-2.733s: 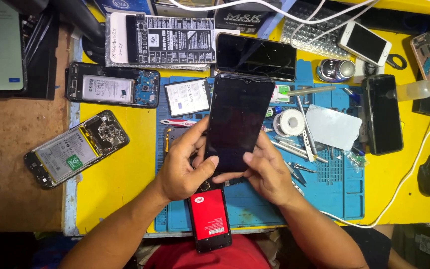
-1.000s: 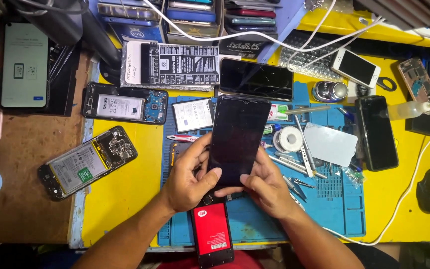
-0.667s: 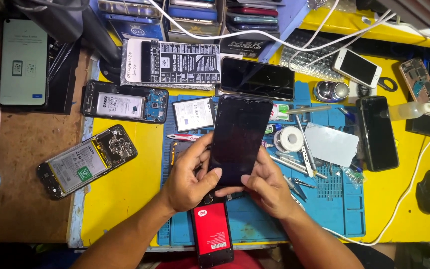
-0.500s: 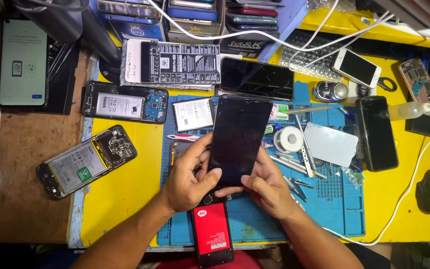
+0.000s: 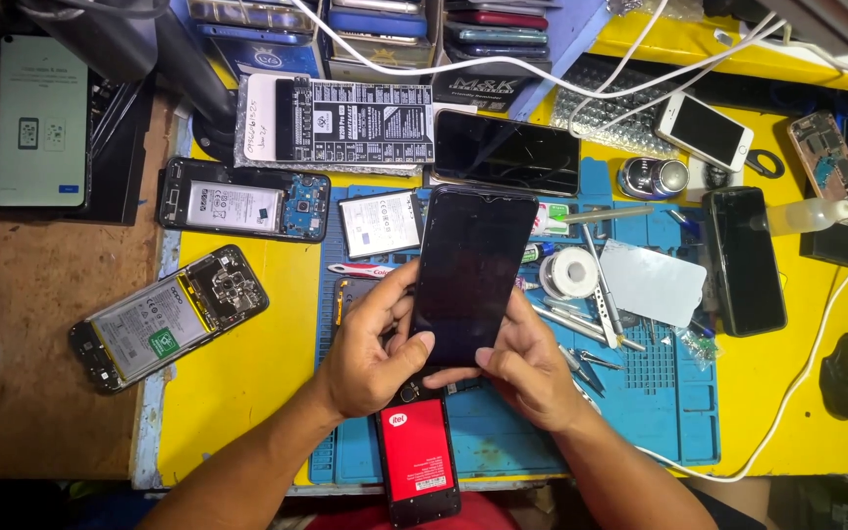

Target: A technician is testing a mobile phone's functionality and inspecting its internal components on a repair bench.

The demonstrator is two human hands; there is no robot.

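Yellow bench (image 5: 247,393), blue mat (image 5: 660,412)

Below both hands, the red phone (image 5: 420,461) loses its top under the dark screen panel (image 5: 470,274); fingertips vanish behind that panel; both forearms run off the bottom edge.

Two bare forearms enter from the lower edge of the frame, one at lower left, one at lower right. No sleeves, gloves, watch, bracelets or rings are visible. The left hand (image 5: 370,358) and right hand (image 5: 530,368) show short, unpainted fingernails. Between the forearms, at bottom centre, a strip of red garment (image 5: 345,517).
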